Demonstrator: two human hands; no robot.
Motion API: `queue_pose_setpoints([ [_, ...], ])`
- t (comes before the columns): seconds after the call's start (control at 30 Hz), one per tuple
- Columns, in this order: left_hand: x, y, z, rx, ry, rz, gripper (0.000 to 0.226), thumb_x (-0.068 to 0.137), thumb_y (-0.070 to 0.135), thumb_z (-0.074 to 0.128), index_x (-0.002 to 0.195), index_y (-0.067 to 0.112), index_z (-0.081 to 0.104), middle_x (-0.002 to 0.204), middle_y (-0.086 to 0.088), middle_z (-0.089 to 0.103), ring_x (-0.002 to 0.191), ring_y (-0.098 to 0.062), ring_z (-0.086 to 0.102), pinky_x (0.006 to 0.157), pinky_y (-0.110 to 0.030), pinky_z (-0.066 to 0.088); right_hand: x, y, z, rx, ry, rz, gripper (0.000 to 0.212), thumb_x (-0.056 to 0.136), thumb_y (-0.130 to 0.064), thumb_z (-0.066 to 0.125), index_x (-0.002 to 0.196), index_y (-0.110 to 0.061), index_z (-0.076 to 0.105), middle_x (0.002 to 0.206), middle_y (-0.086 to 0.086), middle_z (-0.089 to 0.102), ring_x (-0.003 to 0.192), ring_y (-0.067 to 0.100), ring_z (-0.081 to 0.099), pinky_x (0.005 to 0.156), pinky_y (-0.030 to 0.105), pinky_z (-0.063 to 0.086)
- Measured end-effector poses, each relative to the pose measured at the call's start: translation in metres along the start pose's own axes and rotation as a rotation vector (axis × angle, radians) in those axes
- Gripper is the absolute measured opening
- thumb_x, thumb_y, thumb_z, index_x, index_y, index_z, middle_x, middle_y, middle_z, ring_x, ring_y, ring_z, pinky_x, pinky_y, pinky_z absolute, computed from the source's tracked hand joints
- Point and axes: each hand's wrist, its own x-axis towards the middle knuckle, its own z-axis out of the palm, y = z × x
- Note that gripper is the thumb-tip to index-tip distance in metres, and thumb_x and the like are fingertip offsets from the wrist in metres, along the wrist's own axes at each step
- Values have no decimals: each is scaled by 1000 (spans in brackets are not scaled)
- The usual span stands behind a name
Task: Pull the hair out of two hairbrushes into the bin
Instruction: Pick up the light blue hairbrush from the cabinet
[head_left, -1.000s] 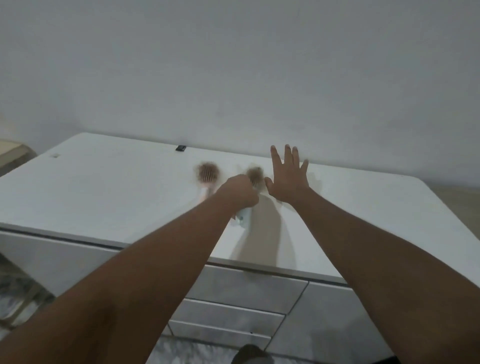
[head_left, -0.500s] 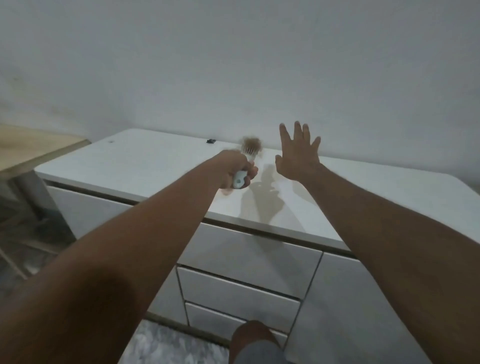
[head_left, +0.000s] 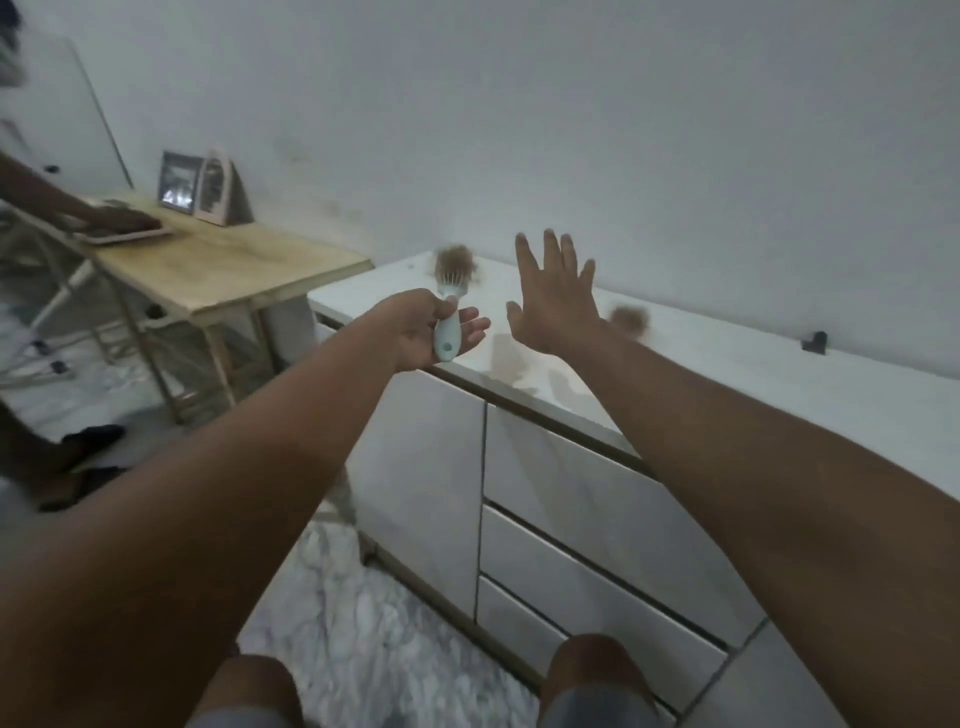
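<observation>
Hairbrush with the pale handle (head_left: 453, 278): where does it sit?
In the left hand (head_left: 423, 332), lifted over the near left corner of the desk (head_left: 779, 384); its head points up and away and is matted with brown hair.
And the surface under it?
A white, glossy desk top set against a plain white wall (head_left: 571, 130); flat white drawers (head_left: 597, 525) run down the front; the floor (head_left: 353, 623) is marbled grey and white.
The other brush?
The second hairbrush (head_left: 630, 318) lies on the desk just behind the right wrist; it is blurred, and only its clump of brown hair shows clearly.
Anything else on the top?
A small dark object (head_left: 814, 343) near the wall, too small to name.
What lies to the left?
A wooden folding table (head_left: 234, 260) beside the desk; a picture frame (head_left: 179, 187) stands at its back; another person's hand (head_left: 122, 222) rests on a flat tray (head_left: 124, 236) there.
How are the hands posed?
Both arms reach forward; the left hand grasps the brush handle, thumb over it and fingers beneath; the right hand (head_left: 553, 306) is released, fingers straight and spread, its back toward the camera, raised above the desk and holding nothing.
</observation>
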Motion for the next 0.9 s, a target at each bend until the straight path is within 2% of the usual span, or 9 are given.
queue_pose_setpoints([
  [0.1, -21, 7, -52, -69, 83, 44, 35, 101, 5, 44, 135, -5, 45, 132, -22, 58, 106, -35, 65, 62, -46, 61, 8, -58, 11, 62, -13, -118, 83, 96, -38, 51, 158, -18, 0, 165, 20, -2, 153, 39, -6, 120, 62, 8],
  [0.2, -47, 5, -107, -124, 180, 80, 32, 101, 7, 46, 128, -9, 47, 129, -24, 59, 108, -36, 64, 78, -47, 58, 9, -117, 24, 103, -18, -229, 83, 95, -38, 52, 158, -17, 2, 165, 20, 0, 153, 40, -4, 120, 62, 10],
  [0.33, -83, -14, -182, -171, 295, 98, 27, 103, 7, 40, 124, -8, 46, 126, -22, 58, 124, -35, 56, 91, -46, 49, -8, -197, 48, 164, -62, -340, 83, 93, -38, 54, 158, -17, 6, 165, 19, 3, 152, 40, -1, 120, 62, 12],
  [0.47, -114, -49, -257, -233, 370, 49, 32, 104, 7, 38, 131, -8, 45, 126, -21, 57, 128, -35, 52, 95, -47, 46, -49, -274, 83, 206, -175, -421, 86, 93, -40, 57, 159, -20, 6, 165, 18, 3, 153, 38, 0, 120, 61, 12],
  [0.57, -137, -80, -301, -273, 436, 21, 35, 104, 7, 38, 134, -10, 44, 117, -21, 60, 127, -36, 53, 95, -48, 46, -85, -321, 108, 242, -254, -492, 82, 93, -37, 55, 158, -22, 7, 166, 17, 3, 153, 38, 1, 120, 61, 13],
  [0.6, -143, -90, -315, -283, 457, 20, 37, 104, 7, 37, 136, -10, 42, 118, -20, 60, 127, -36, 53, 94, -48, 46, -96, -334, 116, 244, -274, -516, 81, 93, -37, 54, 158, -21, 8, 166, 17, 4, 153, 38, 1, 120, 62, 13],
  [0.73, -166, -132, -358, -298, 517, 24, 39, 104, 6, 36, 142, -5, 37, 143, -19, 49, 130, -39, 49, 94, -48, 46, -136, -373, 155, 273, -318, -582, 80, 91, -35, 56, 157, -23, 13, 165, 14, 10, 153, 37, 6, 119, 62, 18],
  [0.83, -180, -165, -385, -324, 539, 28, 42, 104, 6, 37, 145, -2, 34, 144, -20, 48, 130, -40, 49, 96, -50, 46, -167, -389, 185, 303, -372, -620, 76, 92, -36, 55, 156, -23, 17, 163, 13, 16, 152, 36, 10, 118, 60, 20],
  [0.9, -182, -183, -396, -328, 576, 12, 41, 104, 5, 39, 144, -1, 34, 140, -19, 52, 123, -39, 55, 96, -51, 47, -180, -393, 201, 313, -413, -633, 75, 93, -37, 55, 156, -22, 17, 162, 13, 17, 151, 36, 10, 118, 59, 22],
])
